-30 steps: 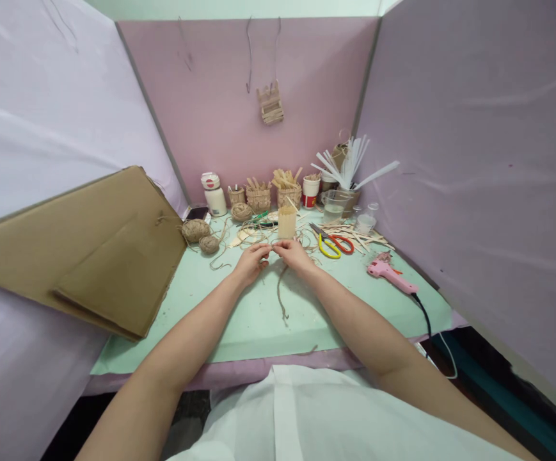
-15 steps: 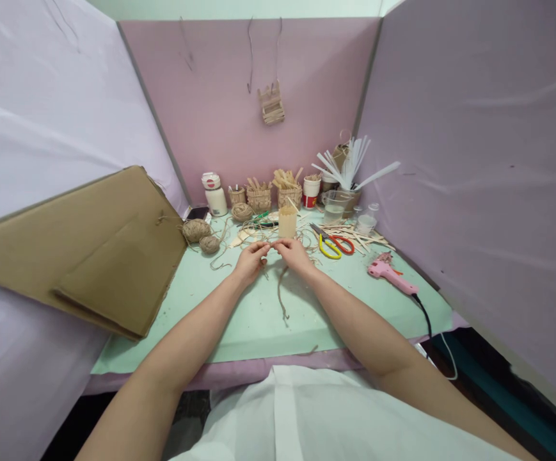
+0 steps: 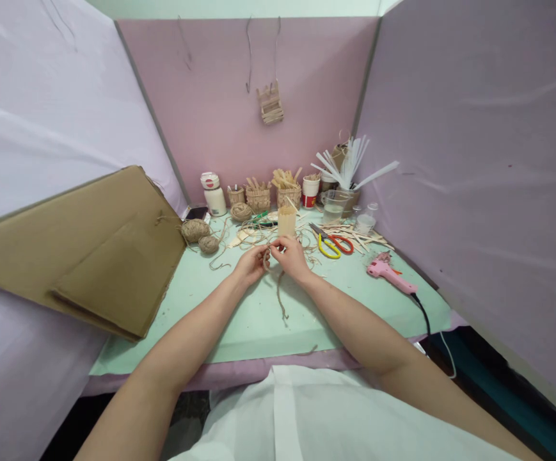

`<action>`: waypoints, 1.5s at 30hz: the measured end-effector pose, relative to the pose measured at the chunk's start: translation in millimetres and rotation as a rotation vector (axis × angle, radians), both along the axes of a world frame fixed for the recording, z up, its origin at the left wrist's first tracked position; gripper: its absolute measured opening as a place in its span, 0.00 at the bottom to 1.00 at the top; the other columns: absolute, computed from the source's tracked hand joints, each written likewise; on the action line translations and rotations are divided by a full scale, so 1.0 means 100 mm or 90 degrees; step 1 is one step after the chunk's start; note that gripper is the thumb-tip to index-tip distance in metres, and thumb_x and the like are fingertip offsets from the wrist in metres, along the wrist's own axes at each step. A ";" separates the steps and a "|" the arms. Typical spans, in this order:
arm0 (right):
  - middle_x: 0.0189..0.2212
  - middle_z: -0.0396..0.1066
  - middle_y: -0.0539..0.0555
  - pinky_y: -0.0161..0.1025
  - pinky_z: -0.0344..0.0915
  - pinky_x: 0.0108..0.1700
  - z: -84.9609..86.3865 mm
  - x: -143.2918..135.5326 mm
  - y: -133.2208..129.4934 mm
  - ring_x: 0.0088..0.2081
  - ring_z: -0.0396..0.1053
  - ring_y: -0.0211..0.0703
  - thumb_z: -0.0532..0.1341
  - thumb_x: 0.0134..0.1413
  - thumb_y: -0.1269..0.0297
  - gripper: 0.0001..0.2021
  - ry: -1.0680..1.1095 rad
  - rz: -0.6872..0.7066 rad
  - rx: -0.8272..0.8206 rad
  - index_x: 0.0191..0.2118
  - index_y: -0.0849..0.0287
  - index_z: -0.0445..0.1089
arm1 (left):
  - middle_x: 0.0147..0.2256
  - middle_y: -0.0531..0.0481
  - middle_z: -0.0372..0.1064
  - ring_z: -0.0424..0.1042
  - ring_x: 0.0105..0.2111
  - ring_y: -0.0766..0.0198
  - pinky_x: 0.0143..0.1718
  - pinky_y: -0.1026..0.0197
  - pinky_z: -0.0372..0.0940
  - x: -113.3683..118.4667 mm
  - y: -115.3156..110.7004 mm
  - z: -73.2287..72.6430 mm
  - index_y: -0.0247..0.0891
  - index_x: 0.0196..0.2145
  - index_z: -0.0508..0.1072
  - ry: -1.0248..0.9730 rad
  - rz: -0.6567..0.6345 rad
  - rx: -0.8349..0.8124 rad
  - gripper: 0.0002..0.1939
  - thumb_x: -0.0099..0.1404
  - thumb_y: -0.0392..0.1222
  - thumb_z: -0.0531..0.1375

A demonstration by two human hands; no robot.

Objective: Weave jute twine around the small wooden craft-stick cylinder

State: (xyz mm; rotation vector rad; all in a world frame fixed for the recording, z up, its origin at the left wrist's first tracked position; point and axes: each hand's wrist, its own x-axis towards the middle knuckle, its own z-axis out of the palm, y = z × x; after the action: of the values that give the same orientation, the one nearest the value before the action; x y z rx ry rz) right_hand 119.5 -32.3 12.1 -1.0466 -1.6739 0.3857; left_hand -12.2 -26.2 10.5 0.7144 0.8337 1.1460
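My left hand [image 3: 253,264] and my right hand [image 3: 289,256] meet fingertip to fingertip over the middle of the table. Both are closed in a pinch on brown twine [image 3: 266,261], part of which loops below the left fingers. Another twisted length of twine [image 3: 280,296] lies on the green cloth just below my right hand. Right behind the hands stands a small cup of pale wooden sticks [image 3: 286,221]. Loose strands of twine lie around its base.
Scissors [image 3: 330,244] and a pink glue gun [image 3: 391,275] with its cord lie to the right. Twine balls [image 3: 196,230] and a leaning cardboard sheet [image 3: 109,256] are left. Stick baskets [image 3: 258,197], a white bottle [image 3: 214,197] and glue sticks [image 3: 349,163] stand behind.
The fingertips have shifted slightly, with the right hand turned and its knuckles drawn up. A twine loop now shows below the left fingers.
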 end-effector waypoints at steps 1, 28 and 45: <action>0.28 0.68 0.51 0.36 0.60 0.38 0.01 0.00 -0.01 0.30 0.63 0.37 0.56 0.47 0.68 0.06 -0.007 0.012 0.016 0.27 0.59 0.70 | 0.20 0.54 0.62 0.60 0.19 0.74 0.19 0.70 0.55 -0.01 0.00 0.01 0.33 0.25 0.69 -0.026 -0.026 -0.030 0.04 0.51 0.35 0.62; 0.18 0.58 0.46 0.31 0.56 0.24 -0.11 0.02 0.19 0.23 0.57 0.34 0.56 0.45 0.60 0.08 0.257 0.060 -0.352 0.23 0.58 0.62 | 0.21 0.57 0.66 0.67 0.20 0.70 0.26 0.66 0.60 0.08 -0.05 -0.02 0.38 0.32 0.59 0.321 0.030 0.292 0.14 0.50 0.34 0.61; 0.20 0.58 0.44 0.29 0.55 0.25 0.11 0.19 0.16 0.23 0.56 0.30 0.62 0.38 0.54 0.14 0.354 0.196 -0.334 0.27 0.58 0.62 | 0.25 0.50 0.70 0.67 0.22 0.71 0.27 0.66 0.61 0.05 -0.14 0.02 0.34 0.31 0.64 0.225 -0.041 0.182 0.14 0.49 0.40 0.65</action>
State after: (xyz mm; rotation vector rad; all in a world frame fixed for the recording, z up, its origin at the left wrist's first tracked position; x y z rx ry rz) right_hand 138.1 -16.5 23.3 -0.9254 -1.2435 1.2487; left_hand -7.1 -40.2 13.0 1.1963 0.9417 1.1086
